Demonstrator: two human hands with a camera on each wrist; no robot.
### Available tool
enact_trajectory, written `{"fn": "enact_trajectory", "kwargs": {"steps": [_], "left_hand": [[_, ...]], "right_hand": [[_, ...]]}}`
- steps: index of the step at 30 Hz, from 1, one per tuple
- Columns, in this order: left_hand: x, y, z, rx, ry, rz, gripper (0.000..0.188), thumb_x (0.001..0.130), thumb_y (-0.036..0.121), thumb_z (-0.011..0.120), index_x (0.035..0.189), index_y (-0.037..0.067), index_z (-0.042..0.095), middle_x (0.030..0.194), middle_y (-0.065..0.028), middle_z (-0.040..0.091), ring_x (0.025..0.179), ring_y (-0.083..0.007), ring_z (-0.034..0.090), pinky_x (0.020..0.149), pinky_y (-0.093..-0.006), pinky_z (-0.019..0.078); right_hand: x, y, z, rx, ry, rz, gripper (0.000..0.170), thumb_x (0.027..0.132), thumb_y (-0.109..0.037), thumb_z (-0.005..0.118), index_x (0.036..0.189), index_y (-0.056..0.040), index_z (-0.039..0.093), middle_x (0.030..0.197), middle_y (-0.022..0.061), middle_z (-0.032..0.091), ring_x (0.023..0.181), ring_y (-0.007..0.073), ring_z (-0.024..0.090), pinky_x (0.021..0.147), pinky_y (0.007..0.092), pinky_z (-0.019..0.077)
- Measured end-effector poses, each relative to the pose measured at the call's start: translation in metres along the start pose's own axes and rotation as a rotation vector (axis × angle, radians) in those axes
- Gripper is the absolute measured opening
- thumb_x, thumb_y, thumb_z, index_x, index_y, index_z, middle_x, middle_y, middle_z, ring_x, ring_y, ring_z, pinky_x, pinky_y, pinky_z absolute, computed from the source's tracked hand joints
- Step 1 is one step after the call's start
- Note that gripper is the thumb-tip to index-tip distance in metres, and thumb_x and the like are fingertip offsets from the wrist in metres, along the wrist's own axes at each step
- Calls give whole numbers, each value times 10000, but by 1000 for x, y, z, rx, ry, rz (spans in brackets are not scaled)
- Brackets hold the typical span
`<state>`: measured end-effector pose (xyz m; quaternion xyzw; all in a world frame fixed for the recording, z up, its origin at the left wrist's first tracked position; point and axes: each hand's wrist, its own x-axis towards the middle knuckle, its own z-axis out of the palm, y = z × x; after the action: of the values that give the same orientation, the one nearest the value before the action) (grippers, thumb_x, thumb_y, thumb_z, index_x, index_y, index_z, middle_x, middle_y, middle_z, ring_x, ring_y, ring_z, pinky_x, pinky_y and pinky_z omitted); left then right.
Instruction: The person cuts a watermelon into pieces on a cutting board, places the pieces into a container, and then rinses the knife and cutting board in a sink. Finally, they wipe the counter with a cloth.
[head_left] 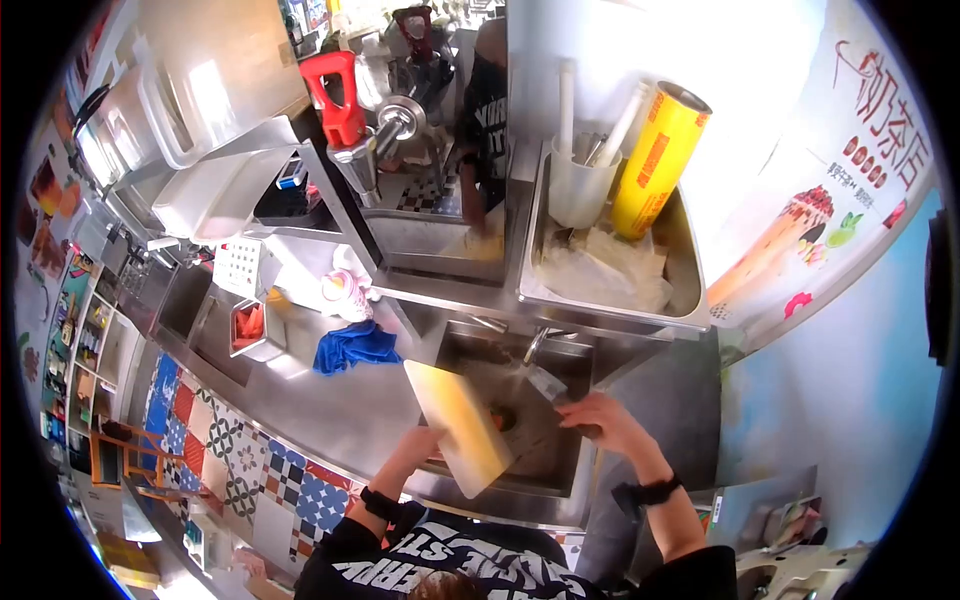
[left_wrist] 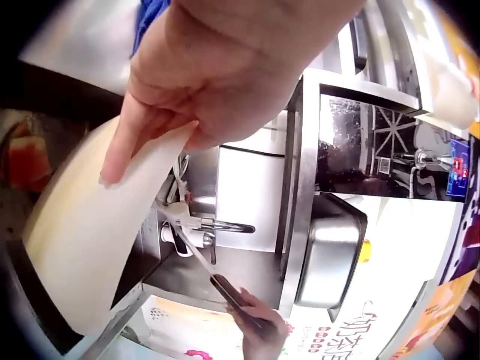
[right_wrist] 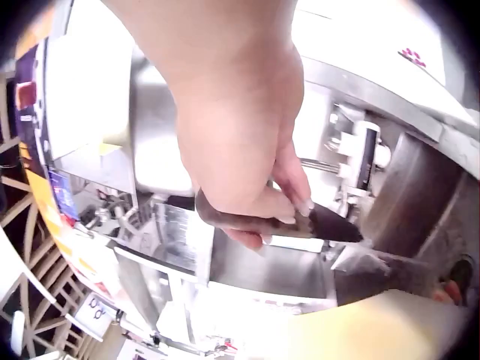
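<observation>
My left hand point(head_left: 421, 446) grips a pale yellow-white cutting board point(head_left: 458, 425) by its edge, thumb on one face. The board stands tilted over the metal sink point(head_left: 582, 455), blurred in the head view. In the left wrist view the fingers point(left_wrist: 116, 154) lie along the board's top edge. My right hand point(head_left: 606, 421) holds a knife point(head_left: 548, 385) by its dark handle point(right_wrist: 259, 223), fingers curled round it. The blade points toward the tap point(head_left: 535, 345) at the back of the sink. A reddish scrap point(left_wrist: 28, 161) shows low in the sink, beside the board.
Left of the sink, a blue cloth point(head_left: 357, 346) and a metal container point(head_left: 258, 335) with red pieces lie on the steel counter. Above the sink stands a steel tray point(head_left: 690, 300) bearing a yellow film roll point(head_left: 660, 160) and a white tub point(head_left: 580, 190). A red-handled appliance point(head_left: 335, 100) stands behind.
</observation>
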<state>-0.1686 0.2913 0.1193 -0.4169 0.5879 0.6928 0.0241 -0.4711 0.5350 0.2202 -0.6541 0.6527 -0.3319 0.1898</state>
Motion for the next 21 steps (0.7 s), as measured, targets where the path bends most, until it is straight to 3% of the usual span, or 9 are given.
{"fn": "enact_trajectory", "kwargs": {"steps": [2,4,7,9,11,14,16,18,21], "left_hand": [[3,12,8,-196,-76,23,330,942,218,535,1036,-75,654,967,-152,694,834,-241,694,768,-339,578],[30,-8,12,-97,-132,75,338,935,222,550,1064,-74,650,974,-153,694,848,-248,697,785,-343,578],[27,17,37,-371,-112,27,246,920,146,533,1032,-38,652,994,-131,680,870,-225,677,763,-349,555],[98,-51,54,-535,-108,-2,258,906,139,542,1060,-50,626,1041,-160,658,946,-262,660,782,-380,561],[117,-58,71,-687,-64,-43,265,895,107,535,1078,-77,593,1071,-189,640,980,-305,649,823,-406,564],[87,-17,94,-1011,52,-32,280,880,50,519,1111,-108,543,1093,-214,621,996,-350,638,872,-428,557],[87,-19,102,-1160,89,26,287,868,15,516,1127,-108,524,1107,-217,611,1004,-361,633,902,-440,546],[79,-10,103,-1297,119,60,293,854,-16,518,1138,-90,518,1115,-208,605,1015,-366,627,936,-454,531],[54,-4,96,-1358,140,109,283,845,-27,528,1125,-64,536,1119,-193,607,1025,-361,625,950,-458,523]], "right_hand": [[-10,-46,-36,52,13,44,403,635,104,651,974,-110,697,1113,20,690,982,280,633,845,343,493],[-20,-90,-63,73,156,66,341,681,63,698,989,-84,687,1078,52,698,899,265,675,795,332,529],[-41,-136,-95,137,361,136,271,712,7,754,966,-41,669,1036,136,697,789,256,703,712,324,561],[-42,-154,-106,211,527,68,274,723,-40,775,958,-32,635,997,177,675,765,270,692,699,340,568],[-35,-177,-109,235,713,-38,302,744,-101,785,951,-32,577,923,196,643,760,289,668,714,370,572],[-19,-206,-99,386,873,-22,341,736,-178,813,908,-59,543,862,176,614,684,262,639,634,361,584],[13,-214,-90,98,820,-328,325,736,-171,810,906,-78,549,913,183,611,670,275,636,526,372,578],[63,-239,-72,265,670,-406,315,734,-155,808,914,-88,559,934,162,628,725,289,649,609,363,574],[179,-277,-53,-158,479,-755,339,681,-10,802,981,-14,643,1069,199,663,745,289,684,643,316,569]]}}
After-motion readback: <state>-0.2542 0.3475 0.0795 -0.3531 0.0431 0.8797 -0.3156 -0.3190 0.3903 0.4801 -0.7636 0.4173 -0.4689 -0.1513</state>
